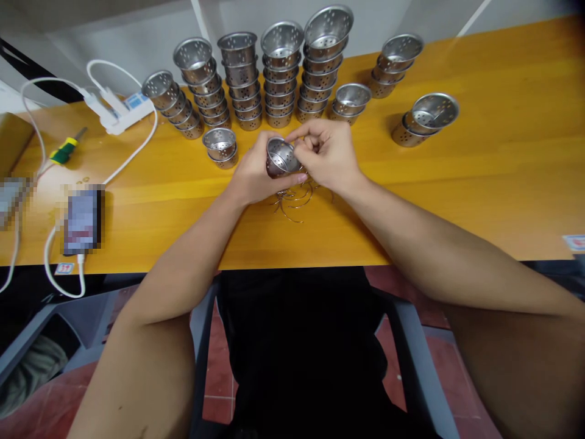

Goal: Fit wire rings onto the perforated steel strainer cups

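Note:
My left hand [256, 171] is wrapped round a small perforated metal cup [282, 157], tilted with its mouth toward me. At the cup's right rim, the fingers of my right hand [326, 152] are pinched together; what they hold, if anything, is too small to make out. Several thin curved wires [292, 201] lie on the table just below the cup, partly hidden by my hands. A short stack of the same cups [221, 146] stands to the left of my left hand, and another short stack [351, 102] is just behind my right hand.
Tall stacks of perforated cups [281, 76] line the back of the wooden table [503, 152]. Two more stacks stand at the right, one being the tilted stack [423, 121]. On the left are a white power strip [128, 116], a green-yellow screwdriver [66, 149] and a phone [82, 219] on its cable.

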Available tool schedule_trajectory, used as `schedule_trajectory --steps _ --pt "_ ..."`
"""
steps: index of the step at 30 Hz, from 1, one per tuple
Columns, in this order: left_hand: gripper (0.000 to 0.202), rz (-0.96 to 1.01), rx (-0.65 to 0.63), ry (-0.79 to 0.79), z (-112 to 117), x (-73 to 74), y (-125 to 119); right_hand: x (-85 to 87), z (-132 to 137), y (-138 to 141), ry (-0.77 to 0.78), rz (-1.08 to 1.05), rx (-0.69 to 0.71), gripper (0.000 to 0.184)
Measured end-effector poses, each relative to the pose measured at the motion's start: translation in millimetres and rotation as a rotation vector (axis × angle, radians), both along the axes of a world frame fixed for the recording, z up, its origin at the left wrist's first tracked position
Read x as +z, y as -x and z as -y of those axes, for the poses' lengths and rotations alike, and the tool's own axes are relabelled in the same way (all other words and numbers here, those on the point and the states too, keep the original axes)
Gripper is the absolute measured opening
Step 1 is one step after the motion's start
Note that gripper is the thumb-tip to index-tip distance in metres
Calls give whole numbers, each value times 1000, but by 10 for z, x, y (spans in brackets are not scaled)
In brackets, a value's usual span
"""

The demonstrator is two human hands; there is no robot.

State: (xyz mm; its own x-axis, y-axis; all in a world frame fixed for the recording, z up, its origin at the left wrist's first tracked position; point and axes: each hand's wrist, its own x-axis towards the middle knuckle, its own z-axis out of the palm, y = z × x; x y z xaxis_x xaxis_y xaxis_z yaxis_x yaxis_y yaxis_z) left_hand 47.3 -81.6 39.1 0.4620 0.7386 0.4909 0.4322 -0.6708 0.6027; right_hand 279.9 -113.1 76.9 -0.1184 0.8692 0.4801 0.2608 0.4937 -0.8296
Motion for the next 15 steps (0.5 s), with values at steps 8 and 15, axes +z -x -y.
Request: schedule_trajectory --steps 8,15 --pt "108 39 -21 11 17 36 -7 25 26 36 44 -41 20 9" --pt "98 124 -47 62 33 53 -12 51 49 47 67 -26 39 24"
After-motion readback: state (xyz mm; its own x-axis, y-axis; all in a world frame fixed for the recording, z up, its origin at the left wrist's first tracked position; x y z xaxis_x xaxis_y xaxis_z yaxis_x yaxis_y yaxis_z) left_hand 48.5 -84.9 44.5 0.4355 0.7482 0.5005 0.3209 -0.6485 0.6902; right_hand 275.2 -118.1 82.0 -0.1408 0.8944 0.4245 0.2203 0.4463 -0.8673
